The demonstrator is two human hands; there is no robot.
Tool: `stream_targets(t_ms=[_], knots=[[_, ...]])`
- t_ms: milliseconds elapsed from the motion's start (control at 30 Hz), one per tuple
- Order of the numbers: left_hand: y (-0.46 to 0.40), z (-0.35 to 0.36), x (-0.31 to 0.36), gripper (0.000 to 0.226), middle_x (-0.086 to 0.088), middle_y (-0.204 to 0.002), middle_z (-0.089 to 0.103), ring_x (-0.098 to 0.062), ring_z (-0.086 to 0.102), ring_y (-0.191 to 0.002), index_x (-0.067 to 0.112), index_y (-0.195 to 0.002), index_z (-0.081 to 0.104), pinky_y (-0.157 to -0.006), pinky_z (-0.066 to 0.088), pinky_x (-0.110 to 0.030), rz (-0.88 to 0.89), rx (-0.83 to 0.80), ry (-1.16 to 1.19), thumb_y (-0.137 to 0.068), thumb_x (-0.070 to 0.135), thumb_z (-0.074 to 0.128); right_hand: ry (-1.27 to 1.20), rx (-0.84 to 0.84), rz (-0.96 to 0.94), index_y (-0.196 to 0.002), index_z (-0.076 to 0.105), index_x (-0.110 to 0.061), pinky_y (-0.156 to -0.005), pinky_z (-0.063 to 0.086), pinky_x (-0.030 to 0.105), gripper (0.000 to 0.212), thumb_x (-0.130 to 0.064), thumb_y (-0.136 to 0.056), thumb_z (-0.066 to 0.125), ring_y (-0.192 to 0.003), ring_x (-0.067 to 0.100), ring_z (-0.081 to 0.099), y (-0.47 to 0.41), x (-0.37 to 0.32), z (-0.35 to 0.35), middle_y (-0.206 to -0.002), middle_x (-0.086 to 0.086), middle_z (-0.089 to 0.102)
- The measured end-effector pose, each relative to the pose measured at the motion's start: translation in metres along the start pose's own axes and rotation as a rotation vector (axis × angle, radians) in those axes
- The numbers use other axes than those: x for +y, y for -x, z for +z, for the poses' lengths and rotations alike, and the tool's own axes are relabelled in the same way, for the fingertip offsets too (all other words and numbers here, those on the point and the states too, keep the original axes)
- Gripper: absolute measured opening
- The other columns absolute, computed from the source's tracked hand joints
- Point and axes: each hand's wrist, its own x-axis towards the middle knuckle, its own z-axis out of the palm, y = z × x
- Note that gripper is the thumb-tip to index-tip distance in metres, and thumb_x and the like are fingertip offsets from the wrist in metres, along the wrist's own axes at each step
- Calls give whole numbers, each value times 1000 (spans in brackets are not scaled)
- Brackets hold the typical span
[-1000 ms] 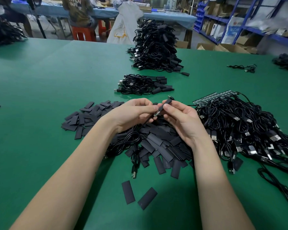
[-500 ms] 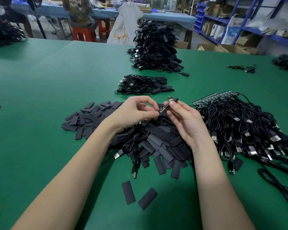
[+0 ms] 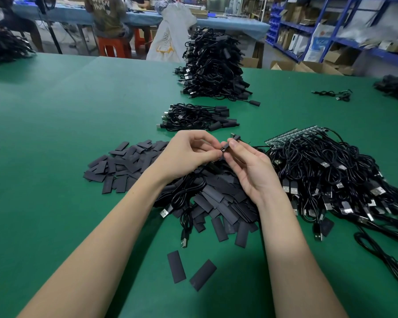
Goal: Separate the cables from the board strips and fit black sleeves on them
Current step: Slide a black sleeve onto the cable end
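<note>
My left hand (image 3: 189, 154) and my right hand (image 3: 251, 171) meet above a heap of flat black sleeves (image 3: 221, 198). Between the fingertips of both is a black sleeve (image 3: 230, 143) on the end of a cable; my right hand pinches the sleeve, my left hand pinches the cable end just below it. That cable (image 3: 184, 193) loops down under my left wrist to a USB plug. To the right lies a tangle of black cables (image 3: 336, 177) joined to green board strips (image 3: 290, 136).
A second spread of sleeves (image 3: 124, 161) lies left. Two loose sleeves (image 3: 189, 269) lie near me. A small bundle of sleeved cables (image 3: 198, 117) and a tall stack (image 3: 213, 65) stand farther back. A person sits at a far blue table (image 3: 228, 24); shelves (image 3: 345, 31) at right.
The sleeve end has tilted up and to the right, and my left fingers have closed tighter at its lower end. Both hands stay in nearly the same place.
</note>
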Motion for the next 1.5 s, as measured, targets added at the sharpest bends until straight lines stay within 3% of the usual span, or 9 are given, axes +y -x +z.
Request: stream_targets(t_ms=[300,467,600,833,1067,1233,1500], knots=[[0,0,-2,12,-8,-87,78,-18,73,-81,12,-95,73,-83,59,-30,18,6,5,-86,13,80,84,-8,-19,-95,76,-8,-78,59,21,5,-7,-92,71,-90,15,76,4,1,4,-96,9,79],[-2,2,-2,14,-11,-86,77,-14,69,-75,11,-93,69,-72,54,-23,-16,-11,26,-85,8,79,113,26,-112,-121,66,-16,-75,58,22,29,-5,-94,70,-87,15,75,2,2,5,-96,9,79],[-2,2,-3,11,-5,-81,77,-10,67,-70,12,-92,70,-67,51,-19,-31,21,34,-86,11,80,135,28,-148,-111,73,-20,-73,58,22,24,-6,-92,72,-85,14,73,2,5,7,-99,10,79],[-2,2,0,13,-6,-82,77,-11,67,-72,11,-93,71,-71,52,-23,-49,23,34,-85,12,81,60,46,-109,-112,73,-16,-74,58,23,24,-5,-92,71,-89,16,72,1,6,8,-101,11,78],[-4,-11,-1,15,7,-77,70,-7,65,-76,16,-97,75,-83,59,-27,-131,-116,-53,-89,28,77,-45,89,-71,-111,73,-11,-70,58,22,22,-1,-92,70,-86,16,71,1,1,6,-99,12,78],[-3,-11,-1,8,0,-68,66,-11,56,-63,21,-86,79,-67,49,-18,-108,-114,-60,-91,26,76,-17,74,-80,-115,72,-13,-70,58,23,25,-3,-92,70,-85,16,69,0,4,7,-95,10,78],[-4,-11,-4,8,-2,-68,66,-12,54,-63,22,-85,79,-65,47,-18,-98,-114,-47,-90,27,76,-9,64,-73,-116,72,-14,-69,58,22,25,-4,-93,70,-82,14,69,-1,5,7,-98,10,78]])
